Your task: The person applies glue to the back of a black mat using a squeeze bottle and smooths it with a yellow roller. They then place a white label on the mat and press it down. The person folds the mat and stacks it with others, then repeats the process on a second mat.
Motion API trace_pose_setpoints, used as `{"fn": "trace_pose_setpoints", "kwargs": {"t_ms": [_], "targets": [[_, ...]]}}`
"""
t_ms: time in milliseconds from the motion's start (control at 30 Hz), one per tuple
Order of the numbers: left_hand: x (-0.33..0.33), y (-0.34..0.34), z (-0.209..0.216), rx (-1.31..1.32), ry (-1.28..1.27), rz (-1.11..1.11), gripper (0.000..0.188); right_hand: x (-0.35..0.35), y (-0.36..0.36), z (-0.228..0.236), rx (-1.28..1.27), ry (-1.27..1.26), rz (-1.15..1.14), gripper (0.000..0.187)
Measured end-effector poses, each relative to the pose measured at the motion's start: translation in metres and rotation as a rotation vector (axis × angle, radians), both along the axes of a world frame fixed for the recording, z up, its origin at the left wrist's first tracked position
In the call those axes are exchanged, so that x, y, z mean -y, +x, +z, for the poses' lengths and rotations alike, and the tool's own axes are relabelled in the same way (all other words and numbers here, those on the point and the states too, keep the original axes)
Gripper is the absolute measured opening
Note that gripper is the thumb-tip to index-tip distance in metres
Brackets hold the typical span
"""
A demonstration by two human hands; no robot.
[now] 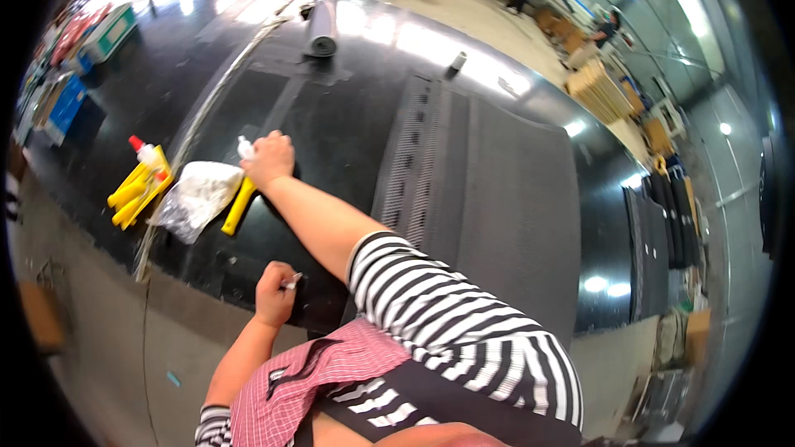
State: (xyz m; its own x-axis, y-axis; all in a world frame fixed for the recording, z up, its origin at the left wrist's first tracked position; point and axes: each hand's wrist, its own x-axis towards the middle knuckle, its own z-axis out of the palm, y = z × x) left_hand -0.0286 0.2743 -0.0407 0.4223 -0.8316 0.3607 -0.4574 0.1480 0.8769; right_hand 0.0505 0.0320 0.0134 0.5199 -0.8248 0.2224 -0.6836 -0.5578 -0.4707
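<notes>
right hand (269, 160) curls by a white tip (245, 147) at its ten o'clock, fingertips hidden, so whether it pinches i cannot tell; yellow tool (238, 209) lies at seven, bag (205, 186) at eight; left hand (272, 291), at six, pinches a white scrap (292, 281); a low sweep toward eight could snag the bag or knock the tool, both being so near.

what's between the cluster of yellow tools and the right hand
The head view shows a clear plastic bag there, a pale strip along its left and a yellow handle close to the right hand.
</notes>
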Motion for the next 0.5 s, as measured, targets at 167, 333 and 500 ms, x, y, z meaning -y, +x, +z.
{"fn": "trace_pose_setpoints", "kwargs": {"t_ms": [167,333,500], "targets": [[0.005,-0.005,0.006,0.05,0.029,0.011,0.021,0.01,-0.025,0.004,0.496,0.195,0.1,0.028],[0.005,-0.007,0.012,0.086,0.044,0.001,0.023,0.02,-0.128,0.022,1.166,0.755,0.311,0.037],[0.006,-0.001,-0.005,0.108,-0.052,-0.025,0.018,0.01,-0.307,0.035,1.291,0.855,0.022,0.028]]}}
